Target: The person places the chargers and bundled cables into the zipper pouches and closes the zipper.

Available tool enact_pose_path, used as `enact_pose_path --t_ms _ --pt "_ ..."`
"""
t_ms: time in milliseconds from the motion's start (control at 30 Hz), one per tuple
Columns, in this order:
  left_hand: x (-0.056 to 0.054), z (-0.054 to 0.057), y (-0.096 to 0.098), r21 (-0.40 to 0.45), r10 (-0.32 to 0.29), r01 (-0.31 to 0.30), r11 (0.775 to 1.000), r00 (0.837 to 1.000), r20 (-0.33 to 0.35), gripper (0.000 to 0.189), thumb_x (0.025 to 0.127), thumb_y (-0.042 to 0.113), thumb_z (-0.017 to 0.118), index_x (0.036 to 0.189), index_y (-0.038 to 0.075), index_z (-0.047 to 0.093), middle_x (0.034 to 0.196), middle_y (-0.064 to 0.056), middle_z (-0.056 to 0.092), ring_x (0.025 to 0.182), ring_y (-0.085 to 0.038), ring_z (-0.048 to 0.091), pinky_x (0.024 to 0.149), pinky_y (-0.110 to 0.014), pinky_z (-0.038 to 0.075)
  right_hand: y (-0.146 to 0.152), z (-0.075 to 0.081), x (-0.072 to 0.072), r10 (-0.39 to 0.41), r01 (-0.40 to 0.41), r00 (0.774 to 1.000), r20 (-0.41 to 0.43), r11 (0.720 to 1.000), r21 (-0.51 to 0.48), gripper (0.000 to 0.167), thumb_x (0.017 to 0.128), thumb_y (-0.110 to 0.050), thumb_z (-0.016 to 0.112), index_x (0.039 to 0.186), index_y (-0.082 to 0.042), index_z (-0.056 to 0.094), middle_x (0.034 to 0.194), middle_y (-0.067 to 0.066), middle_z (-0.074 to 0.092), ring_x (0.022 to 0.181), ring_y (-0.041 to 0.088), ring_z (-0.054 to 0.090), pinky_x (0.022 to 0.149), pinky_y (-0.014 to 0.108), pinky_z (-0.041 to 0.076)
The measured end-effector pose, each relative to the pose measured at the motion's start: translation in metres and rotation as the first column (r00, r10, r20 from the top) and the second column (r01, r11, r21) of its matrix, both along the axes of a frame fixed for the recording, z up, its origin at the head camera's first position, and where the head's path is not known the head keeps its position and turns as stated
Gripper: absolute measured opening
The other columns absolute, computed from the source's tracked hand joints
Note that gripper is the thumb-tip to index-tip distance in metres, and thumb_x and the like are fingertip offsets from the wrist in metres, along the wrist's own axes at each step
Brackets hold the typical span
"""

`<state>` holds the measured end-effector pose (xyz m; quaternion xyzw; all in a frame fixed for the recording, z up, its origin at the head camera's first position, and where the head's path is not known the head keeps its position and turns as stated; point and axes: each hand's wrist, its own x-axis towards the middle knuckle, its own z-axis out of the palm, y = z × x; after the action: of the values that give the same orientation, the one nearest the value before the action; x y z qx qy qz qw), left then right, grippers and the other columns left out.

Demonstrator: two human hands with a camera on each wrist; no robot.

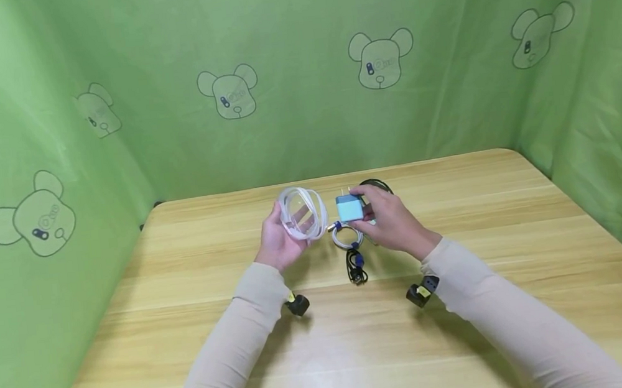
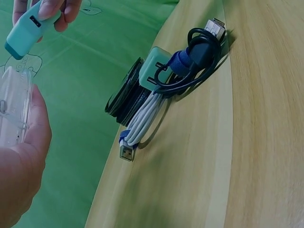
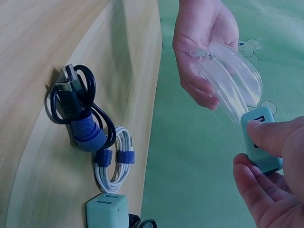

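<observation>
My left hand (image 1: pixel 277 242) holds a clear round zip case (image 3: pixel 240 78) against its palm. The case gapes along its zipper, and the fingers show through its see-through wall. In my right hand (image 1: pixel 395 223), thumb and fingers pinch a light-teal USB wall charger (image 1: pixel 350 209), its metal prongs pointing away and its USB ports facing back in the right wrist view. Charger and case are side by side above the table, and in the right wrist view the charger overlaps the case's edge.
Below the hands on the wooden table (image 1: pixel 183 269) lie a coiled white USB cable (image 2: pixel 146 114) with blue straps, a bundled black cable (image 2: pixel 202 54) with a blue strap, a second teal charger (image 2: pixel 154 64) and a black coil (image 2: pixel 124 92). Green curtains (image 1: pixel 305 138) surround the table.
</observation>
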<state>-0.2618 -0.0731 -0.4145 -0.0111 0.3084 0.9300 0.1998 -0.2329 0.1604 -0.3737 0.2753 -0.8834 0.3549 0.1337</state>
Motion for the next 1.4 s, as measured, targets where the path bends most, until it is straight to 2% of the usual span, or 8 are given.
enact_pose_path --t_ms 333,533,767,1000,1400 --pt "0.000 0.002 0.004 -0.001 0.001 -0.001 1.000 1.000 0.010 0.052 0.103 0.051 0.025 0.150 0.031 0.031 0.153 -0.014 0.029 0.138 -0.038 0.028 0.111 -0.056 0.027 -0.005 0.004 -0.002 0.017 -0.017 1.000 -0.002 1.000 -0.005 0.062 0.080 -0.004 0.079 0.131 0.007 0.046 0.114 0.022 0.057 0.081 0.025 0.067 0.069 0.026 0.058" --pt "-0.002 0.003 0.004 0.010 -0.018 0.018 1.000 1.000 -0.014 0.051 0.103 0.051 0.024 0.149 0.031 0.031 0.156 -0.015 0.022 0.142 -0.039 0.019 0.112 -0.057 0.024 -0.006 0.007 -0.003 0.016 -0.016 1.000 -0.018 1.000 -0.009 0.061 0.080 -0.003 0.079 0.130 0.007 0.046 0.112 0.022 0.057 0.080 0.025 0.066 0.068 0.027 0.058" --pt "-0.002 0.002 0.007 -0.022 -0.007 0.007 1.000 1.000 0.004 0.051 0.103 0.051 0.023 0.148 0.032 0.033 0.151 -0.015 0.030 0.139 -0.038 0.026 0.110 -0.058 0.025 -0.008 0.008 -0.005 0.021 -0.022 0.999 -0.025 1.000 -0.019 0.060 0.079 -0.001 0.079 0.129 0.006 0.047 0.111 0.023 0.058 0.081 0.027 0.066 0.067 0.028 0.058" --pt "-0.001 0.000 0.008 -0.011 -0.008 0.008 1.000 1.000 -0.006 0.052 0.103 0.051 0.023 0.150 0.032 0.029 0.154 -0.017 0.024 0.143 -0.039 0.016 0.111 -0.059 0.023 -0.012 0.008 -0.006 0.019 -0.019 1.000 -0.024 1.000 -0.003 0.058 0.080 -0.001 0.078 0.128 0.005 0.048 0.111 0.021 0.059 0.081 0.024 0.067 0.067 0.026 0.058" --pt "0.000 0.001 0.011 -0.020 -0.002 0.003 1.000 1.000 0.024 0.050 0.103 0.051 0.024 0.148 0.031 0.032 0.151 -0.016 0.029 0.138 -0.036 0.026 0.110 -0.058 0.026 -0.016 0.010 -0.006 0.016 -0.016 1.000 0.013 1.000 0.006 0.059 0.081 -0.002 0.077 0.131 0.004 0.046 0.115 0.022 0.058 0.084 0.025 0.067 0.068 0.026 0.058"
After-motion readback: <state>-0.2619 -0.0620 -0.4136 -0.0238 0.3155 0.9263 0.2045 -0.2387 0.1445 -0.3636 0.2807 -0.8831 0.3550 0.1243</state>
